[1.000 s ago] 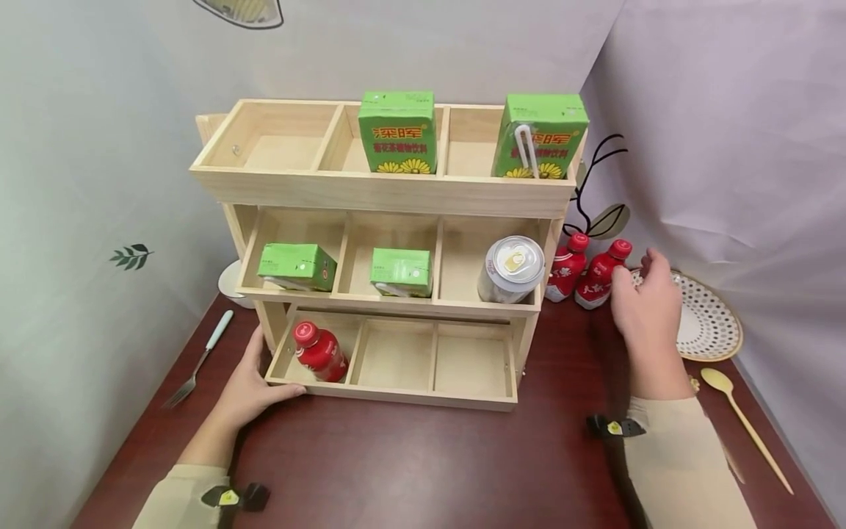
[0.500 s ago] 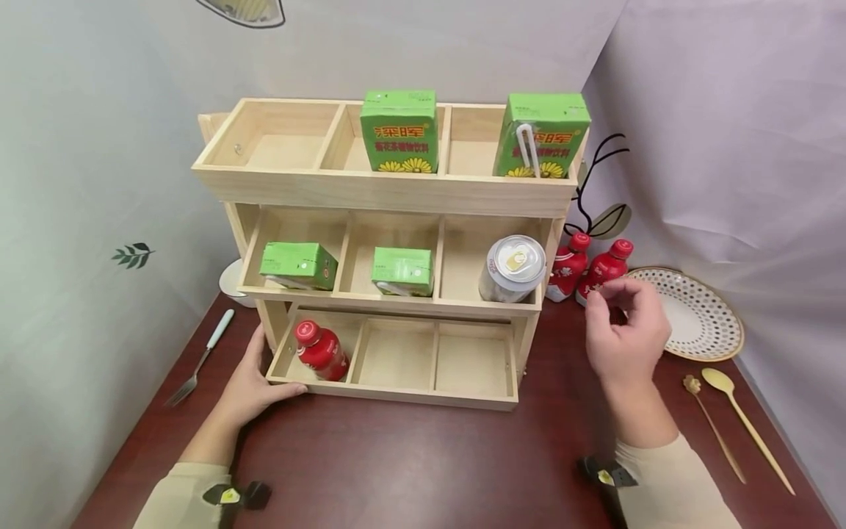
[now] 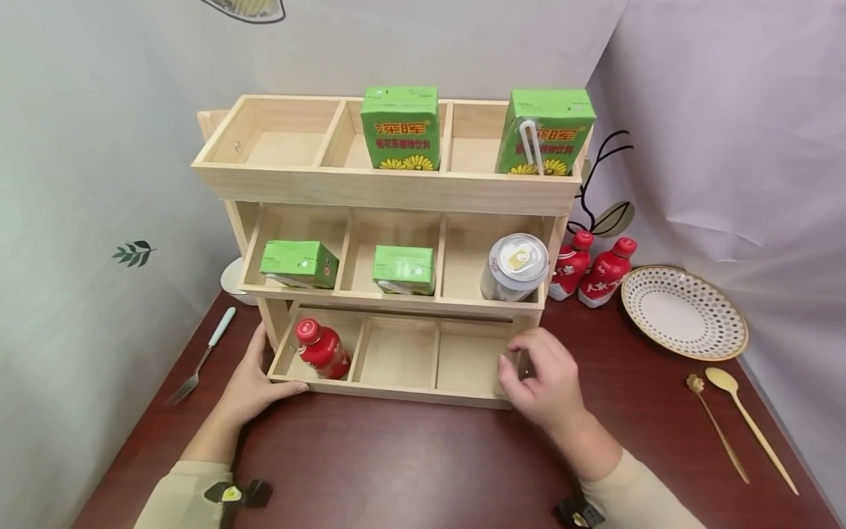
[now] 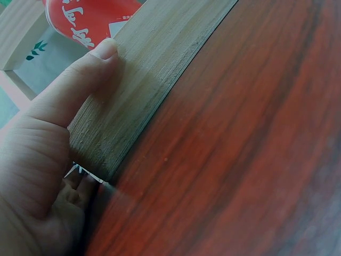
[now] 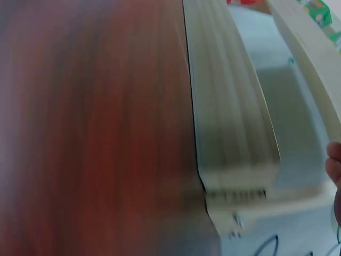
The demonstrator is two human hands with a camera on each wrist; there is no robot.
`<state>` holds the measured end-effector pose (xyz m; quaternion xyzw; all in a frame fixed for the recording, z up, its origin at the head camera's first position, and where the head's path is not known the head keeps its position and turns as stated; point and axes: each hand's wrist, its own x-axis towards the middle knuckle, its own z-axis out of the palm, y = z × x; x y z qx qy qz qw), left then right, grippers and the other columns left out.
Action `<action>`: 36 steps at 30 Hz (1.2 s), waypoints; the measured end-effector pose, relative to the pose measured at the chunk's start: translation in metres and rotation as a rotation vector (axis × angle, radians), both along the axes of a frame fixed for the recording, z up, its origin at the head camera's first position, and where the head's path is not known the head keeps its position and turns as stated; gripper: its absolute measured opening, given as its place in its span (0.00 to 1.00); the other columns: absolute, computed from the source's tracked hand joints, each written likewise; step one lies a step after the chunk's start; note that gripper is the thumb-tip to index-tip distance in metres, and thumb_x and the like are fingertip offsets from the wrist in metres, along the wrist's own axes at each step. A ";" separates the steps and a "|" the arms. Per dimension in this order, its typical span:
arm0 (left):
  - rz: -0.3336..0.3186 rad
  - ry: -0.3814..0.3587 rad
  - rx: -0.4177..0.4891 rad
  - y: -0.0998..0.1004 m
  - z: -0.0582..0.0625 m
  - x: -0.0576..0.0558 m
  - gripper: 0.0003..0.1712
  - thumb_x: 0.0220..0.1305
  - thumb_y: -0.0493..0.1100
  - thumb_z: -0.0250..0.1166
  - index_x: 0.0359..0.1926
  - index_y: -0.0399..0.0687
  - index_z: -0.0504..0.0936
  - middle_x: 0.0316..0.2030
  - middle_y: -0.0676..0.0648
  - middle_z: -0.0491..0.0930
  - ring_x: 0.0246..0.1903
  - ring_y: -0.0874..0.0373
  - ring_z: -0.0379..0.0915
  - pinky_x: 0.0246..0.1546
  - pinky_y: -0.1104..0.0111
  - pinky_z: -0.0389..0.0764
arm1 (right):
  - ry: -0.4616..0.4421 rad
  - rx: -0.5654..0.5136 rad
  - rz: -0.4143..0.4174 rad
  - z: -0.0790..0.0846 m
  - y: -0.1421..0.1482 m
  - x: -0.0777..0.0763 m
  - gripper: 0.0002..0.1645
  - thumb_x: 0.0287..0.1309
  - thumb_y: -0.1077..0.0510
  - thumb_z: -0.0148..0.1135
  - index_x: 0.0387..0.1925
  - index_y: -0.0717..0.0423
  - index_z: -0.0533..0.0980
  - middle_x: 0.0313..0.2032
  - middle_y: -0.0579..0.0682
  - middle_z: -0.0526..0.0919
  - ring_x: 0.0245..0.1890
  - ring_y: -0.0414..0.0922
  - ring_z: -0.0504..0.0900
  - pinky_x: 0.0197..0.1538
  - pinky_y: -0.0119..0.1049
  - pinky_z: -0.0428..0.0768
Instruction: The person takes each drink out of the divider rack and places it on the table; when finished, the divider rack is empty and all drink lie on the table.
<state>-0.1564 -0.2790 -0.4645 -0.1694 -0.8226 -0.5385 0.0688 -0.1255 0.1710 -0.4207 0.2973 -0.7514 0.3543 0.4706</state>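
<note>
A three-tier wooden shelf rack point(image 3: 390, 400) stands on the dark red table in the head view. At its lower left corner my left hand point(image 3: 247, 382) grips it, the thumb point(image 4: 88, 74) on the front board and the fingers along the side. Beside that thumb, a red bottle point(image 3: 322, 349) leans in the bottom tier's left compartment. My right hand point(image 3: 545, 375) is at the bottom tier's right end, fingers loosely curled with nothing between them. Only its fingertips point(image 5: 334, 160) show in the right wrist view, which is blurred.
Green drink cartons point(image 3: 400, 132) and a silver can point(image 3: 515, 268) sit in the upper tiers. Two red bottles point(image 3: 604, 272) and a dotted plate point(image 3: 687, 312) stand at right, near gold spoons point(image 3: 750, 426). A fork point(image 3: 201, 356) and white bowl point(image 3: 236, 281) are at left.
My right hand has moved left and toward me, from beside the two red bottles to the bottom tier's right end, its fingers curling more. The left hand has stayed on the rack's corner.
</note>
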 end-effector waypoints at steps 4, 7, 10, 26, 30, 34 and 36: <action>-0.014 0.012 0.010 -0.002 -0.002 -0.001 0.74 0.30 0.29 0.83 0.76 0.55 0.47 0.68 0.38 0.57 0.64 0.56 0.57 0.53 0.80 0.63 | -0.010 0.037 0.056 -0.007 -0.016 0.001 0.08 0.44 0.59 0.62 0.27 0.61 0.78 0.26 0.50 0.79 0.26 0.47 0.76 0.32 0.39 0.75; -0.020 0.011 0.009 -0.003 -0.002 -0.001 0.74 0.30 0.30 0.83 0.76 0.56 0.47 0.68 0.39 0.57 0.64 0.59 0.57 0.54 0.80 0.63 | -0.015 0.104 0.076 -0.011 -0.026 0.000 0.10 0.45 0.58 0.62 0.30 0.61 0.79 0.29 0.50 0.80 0.29 0.47 0.79 0.35 0.41 0.77; -0.021 0.013 0.006 -0.003 0.000 -0.001 0.74 0.31 0.31 0.83 0.76 0.54 0.48 0.68 0.39 0.57 0.64 0.58 0.57 0.54 0.80 0.62 | -0.040 0.172 0.079 -0.016 -0.036 -0.002 0.14 0.46 0.55 0.62 0.35 0.59 0.80 0.32 0.49 0.81 0.32 0.47 0.80 0.37 0.42 0.78; 0.010 -0.003 -0.026 0.001 0.006 0.002 0.74 0.31 0.33 0.84 0.76 0.49 0.47 0.69 0.40 0.57 0.64 0.52 0.57 0.56 0.77 0.62 | -0.161 0.296 0.074 -0.026 -0.101 -0.022 0.20 0.48 0.49 0.62 0.41 0.56 0.79 0.38 0.47 0.81 0.40 0.46 0.80 0.47 0.40 0.78; -0.005 0.003 -0.014 0.000 0.005 0.001 0.73 0.31 0.32 0.84 0.76 0.48 0.47 0.69 0.37 0.57 0.64 0.51 0.58 0.55 0.77 0.64 | -0.169 0.308 0.071 -0.028 -0.113 -0.025 0.20 0.49 0.48 0.62 0.42 0.56 0.79 0.39 0.48 0.82 0.42 0.45 0.80 0.50 0.40 0.77; -0.012 0.008 0.013 -0.001 0.000 -0.001 0.73 0.31 0.32 0.84 0.76 0.50 0.47 0.68 0.37 0.57 0.63 0.47 0.58 0.54 0.77 0.65 | -0.191 0.336 0.059 -0.030 -0.124 -0.027 0.21 0.50 0.46 0.61 0.43 0.55 0.79 0.39 0.47 0.81 0.42 0.45 0.80 0.48 0.39 0.77; -0.010 0.000 0.029 -0.003 -0.007 -0.003 0.74 0.30 0.32 0.84 0.76 0.53 0.48 0.69 0.39 0.57 0.63 0.47 0.58 0.54 0.77 0.65 | -0.206 0.356 0.054 -0.030 -0.130 -0.027 0.23 0.50 0.45 0.61 0.45 0.55 0.79 0.40 0.47 0.81 0.42 0.45 0.80 0.48 0.39 0.78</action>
